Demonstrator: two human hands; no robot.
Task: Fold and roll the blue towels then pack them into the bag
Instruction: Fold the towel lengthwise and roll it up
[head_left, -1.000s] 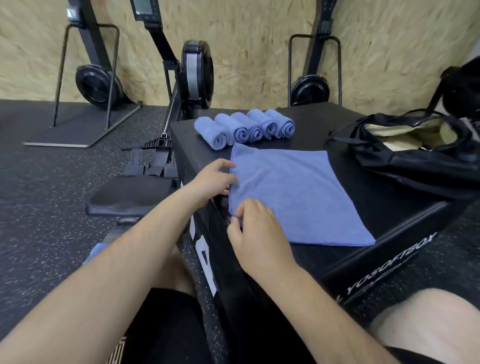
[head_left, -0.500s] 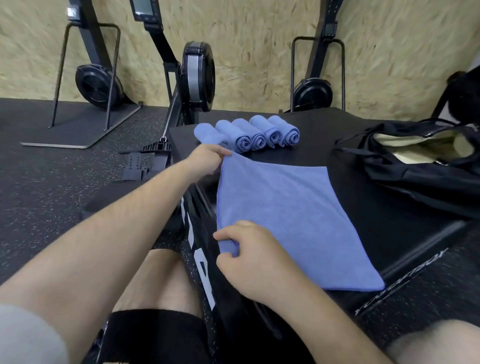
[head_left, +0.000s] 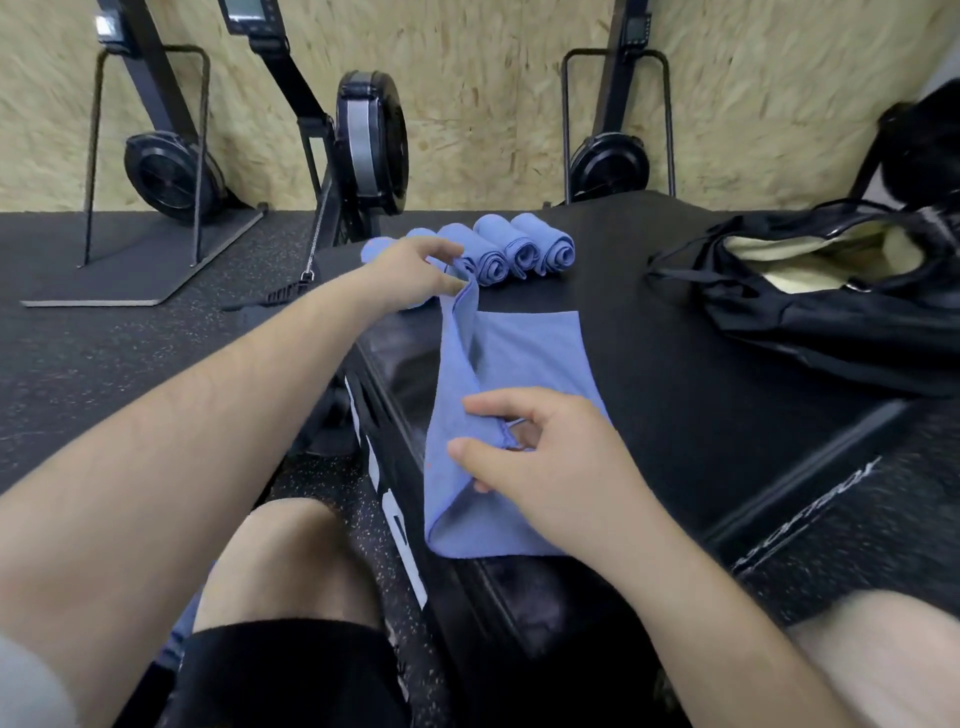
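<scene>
One blue towel (head_left: 524, 358), part-folded, on black desk (head_left: 701, 441) near its left edge. Long axis runs from near edge of desk toward far end, pointing at row of rolled towels (head_left: 514, 252). Left long edge raised off desk as a ridge; right portion flat.

Against half a second earlier: then spread flat and wide; now left side lifted and drawn over toward right, with narrower spread showing.

Left hand (head_left: 410, 273): arm stretched forward, thumb and forefinger pinching far left corner, held above desk just before rolled towels, other fingers loosely spread.

Right hand (head_left: 550, 467): back up, over near portion, thumb and forefinger pinching near corner, other fingers loosely curled.

Rolled towels: side by side at far end of desk, spiral ends facing near and right, leftmost partly hidden behind left hand.

Black bag (head_left: 831, 322): on right of desk, mouth open, pale lining showing, well apart from blue towel.
</scene>
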